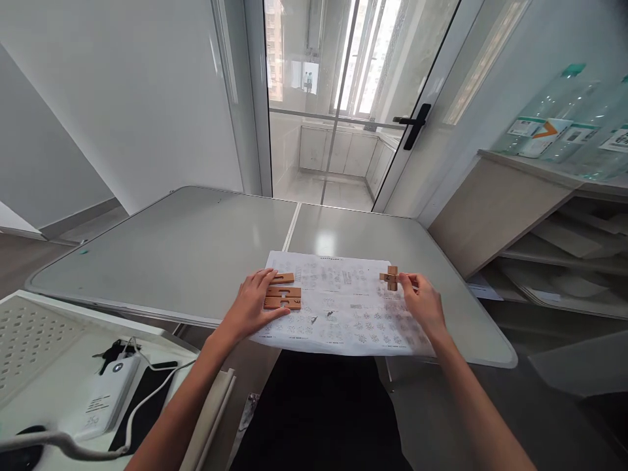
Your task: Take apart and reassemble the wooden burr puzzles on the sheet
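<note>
My left hand (251, 303) lies at the left side of a printed instruction sheet (338, 301), fingers and thumb spread around the ends of several notched wooden puzzle pieces. The upper wooden piece (283, 279) lies slightly apart, near my index finger. Below it, a notched wooden piece (293, 292) sits against another notched piece (293, 303), just above my thumb. On the right, my right hand (422, 302) pinches a small cross of joined wooden puzzle pieces (392, 278) by its right arm, over the sheet's right edge.
The sheet lies on a grey table (220, 229) with a seam. At lower left, a white stand (49, 366) carries a power bank (108, 396), keys (115, 353) and a cable. A shelf (490, 196) with plastic bottles (554, 124) stands right; a glass door (333, 157) is ahead.
</note>
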Action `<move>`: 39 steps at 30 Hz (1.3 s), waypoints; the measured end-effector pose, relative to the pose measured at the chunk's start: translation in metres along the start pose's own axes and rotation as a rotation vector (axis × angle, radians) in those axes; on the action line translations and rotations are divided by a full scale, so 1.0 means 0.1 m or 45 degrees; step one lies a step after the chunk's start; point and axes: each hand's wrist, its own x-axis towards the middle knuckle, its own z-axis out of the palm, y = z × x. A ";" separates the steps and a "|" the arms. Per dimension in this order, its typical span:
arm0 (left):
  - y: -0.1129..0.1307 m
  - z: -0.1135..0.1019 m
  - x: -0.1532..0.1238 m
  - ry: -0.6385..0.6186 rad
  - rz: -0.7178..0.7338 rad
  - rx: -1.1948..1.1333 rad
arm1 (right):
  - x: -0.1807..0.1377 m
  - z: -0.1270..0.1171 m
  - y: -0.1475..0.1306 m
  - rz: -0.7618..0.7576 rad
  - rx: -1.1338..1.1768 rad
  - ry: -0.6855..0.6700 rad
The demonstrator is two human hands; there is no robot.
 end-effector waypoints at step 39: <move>0.24 0.37 0.17 0.105 -0.098 -0.305 | -1.00 0.73 -1.08 -1.032 0.123 -0.659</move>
